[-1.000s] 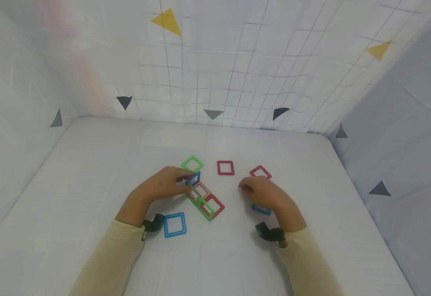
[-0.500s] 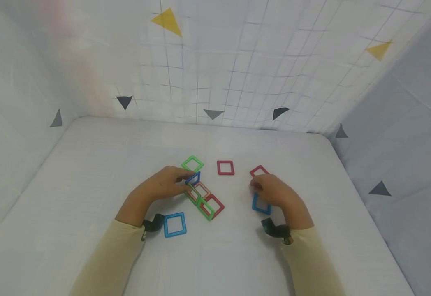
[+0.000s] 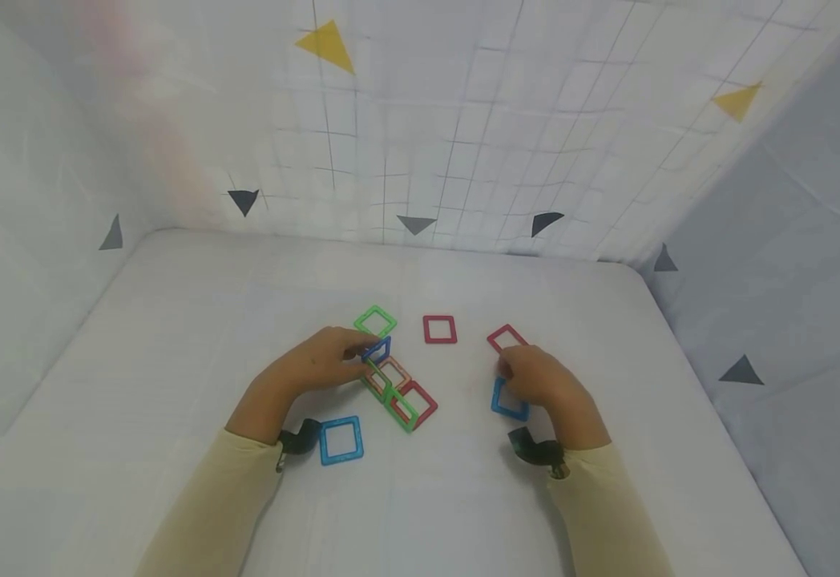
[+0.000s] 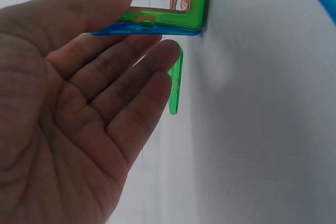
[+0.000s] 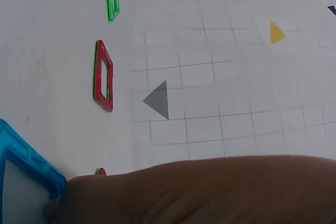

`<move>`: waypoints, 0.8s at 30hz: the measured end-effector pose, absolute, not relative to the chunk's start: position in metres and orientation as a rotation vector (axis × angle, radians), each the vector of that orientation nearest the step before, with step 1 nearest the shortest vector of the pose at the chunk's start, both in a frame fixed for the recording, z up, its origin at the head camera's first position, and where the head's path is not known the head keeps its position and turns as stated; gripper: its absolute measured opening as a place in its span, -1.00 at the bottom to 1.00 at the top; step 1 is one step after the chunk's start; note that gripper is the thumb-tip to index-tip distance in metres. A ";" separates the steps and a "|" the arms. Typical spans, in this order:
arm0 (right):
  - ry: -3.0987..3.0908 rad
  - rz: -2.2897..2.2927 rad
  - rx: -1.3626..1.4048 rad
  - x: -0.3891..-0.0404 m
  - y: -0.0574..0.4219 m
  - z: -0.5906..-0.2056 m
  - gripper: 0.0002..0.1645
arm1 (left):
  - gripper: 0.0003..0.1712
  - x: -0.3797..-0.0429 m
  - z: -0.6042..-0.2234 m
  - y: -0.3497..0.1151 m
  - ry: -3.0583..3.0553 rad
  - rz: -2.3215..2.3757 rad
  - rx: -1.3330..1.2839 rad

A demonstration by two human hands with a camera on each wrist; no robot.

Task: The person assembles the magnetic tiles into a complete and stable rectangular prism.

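Observation:
My left hand [image 3: 322, 357] pinches an upright blue magnetic tile [image 3: 377, 349] and the green magnetic tile joined to it. In the left wrist view the thumb lies on the green tile [image 4: 197, 14], with the blue tile [image 4: 152, 30] along its edge. This green tile stands beside an orange tile [image 3: 394, 373]; another green tile [image 3: 401, 409] leans up beside a red tile [image 3: 424, 401]. My right hand [image 3: 539, 377] has curled fingers at the far edge of a flat blue tile [image 3: 510, 411]. Its fingertips are mostly hidden, so a grip is unclear. A red tile [image 3: 504, 330] lies just beyond, partly covered.
Flat on the white table [image 3: 247, 513] lie a green tile [image 3: 375, 309] and a red tile [image 3: 439, 341] farther back. A light blue tile [image 3: 341, 459] is close to the left wrist. A white sheet wall [image 3: 463, 120] rises behind the table.
My right hand has moved right and uncovered more of the flat blue tile, then shifted slightly to the right again. The left hand and the joined tiles have stayed in place.

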State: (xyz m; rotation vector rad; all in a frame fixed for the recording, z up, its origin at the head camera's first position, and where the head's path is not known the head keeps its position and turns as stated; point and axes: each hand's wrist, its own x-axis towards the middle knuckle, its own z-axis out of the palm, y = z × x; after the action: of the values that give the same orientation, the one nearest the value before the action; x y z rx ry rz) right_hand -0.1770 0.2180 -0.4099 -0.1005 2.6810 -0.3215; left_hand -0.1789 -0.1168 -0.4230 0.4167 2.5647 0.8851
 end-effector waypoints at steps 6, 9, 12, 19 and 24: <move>2.669 -0.321 -0.087 -0.177 0.215 -0.412 -0.68 | -0.38 -0.179 -0.423 -0.117 2.575 0.873 0.424; 2.679 -0.351 -0.117 -0.176 0.215 -0.411 -0.66 | -0.38 -0.179 -0.424 -0.117 2.574 0.872 0.420; 2.703 -0.386 -0.185 -0.175 0.212 -0.407 -0.66 | -0.38 -0.179 -0.423 -0.117 2.575 0.872 0.421; 2.768 -0.416 -0.265 -0.167 0.198 -0.393 -0.70 | -0.38 -0.178 -0.422 -0.117 2.580 0.868 0.431; 2.824 -0.477 -0.324 -0.160 0.186 -0.387 -0.66 | -0.39 -0.179 -0.421 -0.117 2.578 0.871 0.436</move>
State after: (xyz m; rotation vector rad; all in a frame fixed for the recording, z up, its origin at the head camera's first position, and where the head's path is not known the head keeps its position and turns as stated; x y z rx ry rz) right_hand -0.1595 0.1862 -0.3868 -0.3238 2.8242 -0.4767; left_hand -0.1787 -0.1167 -0.4210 0.4362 2.5778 0.8709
